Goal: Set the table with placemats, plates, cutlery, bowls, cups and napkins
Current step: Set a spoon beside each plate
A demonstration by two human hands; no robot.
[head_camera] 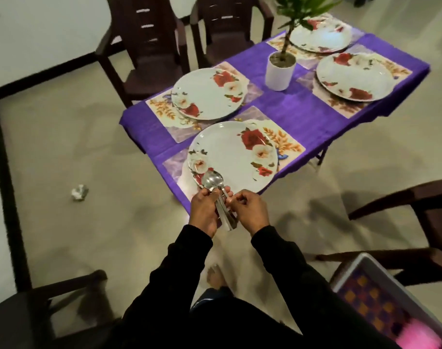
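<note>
left hand (204, 210) is wrapped around a bunch of metal spoons (216, 195), fingers curled on the handles with the bowls sticking up over the edge of the nearest plate (233, 157). right hand (247, 209) is curled in beside it, fingertips pinching at the handles of the same bunch — can't tell how many spoons are in there, they overlap.

rest of it, big to small: the table (290, 114) has a purple cloth over it, dark brown chairs (149, 46) pushed in on the far side and more chair parts at the right and bottom left edges. four floral placemats (287, 142) are laid out, two nearer and two farther, each with a white rose-print plate on top. the nearest plate sits on its mat right in front of the hands.

a small plant in a white pot (280, 71) stands in the middle of the table between the mats. a tray with a checkered pattern (370, 303) shows at the bottom right. a crumpled bit of paper (79, 192) lies on the floor off to the left — well away from the table.
</note>
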